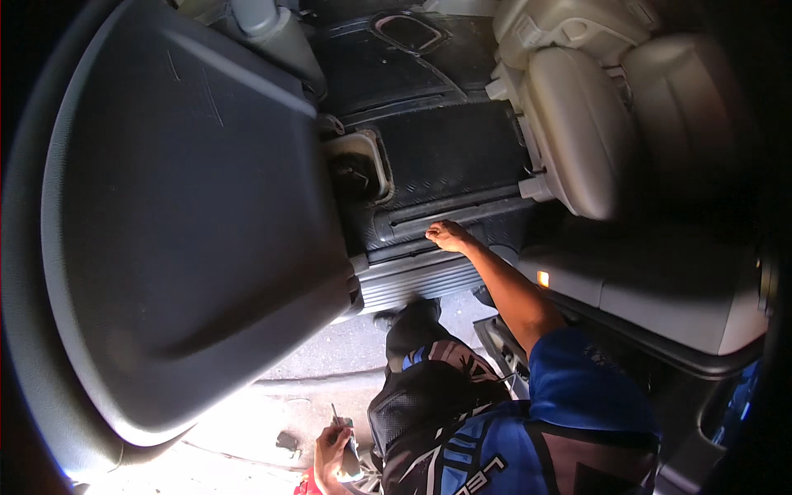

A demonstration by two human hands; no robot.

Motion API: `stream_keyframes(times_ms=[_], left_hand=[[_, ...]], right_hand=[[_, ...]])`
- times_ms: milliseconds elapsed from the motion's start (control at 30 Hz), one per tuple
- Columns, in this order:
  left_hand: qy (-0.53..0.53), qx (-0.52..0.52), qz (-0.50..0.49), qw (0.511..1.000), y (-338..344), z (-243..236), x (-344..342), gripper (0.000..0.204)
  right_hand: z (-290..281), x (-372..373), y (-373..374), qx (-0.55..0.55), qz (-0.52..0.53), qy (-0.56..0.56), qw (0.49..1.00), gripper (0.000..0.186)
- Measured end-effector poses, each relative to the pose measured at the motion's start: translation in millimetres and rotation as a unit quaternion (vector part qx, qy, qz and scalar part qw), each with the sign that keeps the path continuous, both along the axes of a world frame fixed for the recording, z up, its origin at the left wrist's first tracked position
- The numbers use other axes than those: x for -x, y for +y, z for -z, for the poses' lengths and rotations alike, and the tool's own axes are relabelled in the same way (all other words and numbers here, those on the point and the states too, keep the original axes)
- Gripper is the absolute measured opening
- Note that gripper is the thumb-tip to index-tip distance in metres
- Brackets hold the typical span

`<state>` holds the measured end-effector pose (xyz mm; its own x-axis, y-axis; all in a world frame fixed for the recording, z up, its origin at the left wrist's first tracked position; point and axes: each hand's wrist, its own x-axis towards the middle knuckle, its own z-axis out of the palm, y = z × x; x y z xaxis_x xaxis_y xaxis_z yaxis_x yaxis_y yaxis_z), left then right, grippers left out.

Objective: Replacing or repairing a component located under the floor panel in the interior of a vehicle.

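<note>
Low in the view, my left hand (331, 445) is closed round a small pale-and-dark item (349, 454) with a thin rod sticking up from it; its exact kind is unclear. My right hand (446, 234) reaches over the black ribbed floor mat (441, 148), by a floor track (437, 208) and above the metal sill (412, 276). Its fingers are curled together, and whether they hold anything is too small to tell. A pale-rimmed floor recess (381, 165) with a dark inside lies just beyond it, to the left.
A large grey molded panel (190, 223) fills the left side. Beige seats (577, 132) stand at upper right, with a grey cushion (643, 297) below them. A grey post (264, 25) is at the top. My legs (404, 346) stand on pale pavement (322, 355) outside the sill.
</note>
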<state>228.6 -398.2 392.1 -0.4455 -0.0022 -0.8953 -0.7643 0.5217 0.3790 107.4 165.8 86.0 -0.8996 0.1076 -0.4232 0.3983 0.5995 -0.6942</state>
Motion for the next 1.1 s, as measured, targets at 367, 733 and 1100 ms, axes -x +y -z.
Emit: stream_keyframes(times_ms=[367,733,1100], left_hand=[[-0.064,0.048,-0.102,0.992,66,21,-6,0.023],[0.032,0.224,0.061,0.972,93,83,-37,0.023],[0.153,0.096,-0.379,0.907,216,106,34,0.019]], right_hand=[[42,190,74,-0.273,0.155,0.03,0.949,0.056],[91,291,120,-0.368,0.127,0.129,0.912,0.066],[90,284,127,-0.406,0.111,0.112,0.9,0.067]])
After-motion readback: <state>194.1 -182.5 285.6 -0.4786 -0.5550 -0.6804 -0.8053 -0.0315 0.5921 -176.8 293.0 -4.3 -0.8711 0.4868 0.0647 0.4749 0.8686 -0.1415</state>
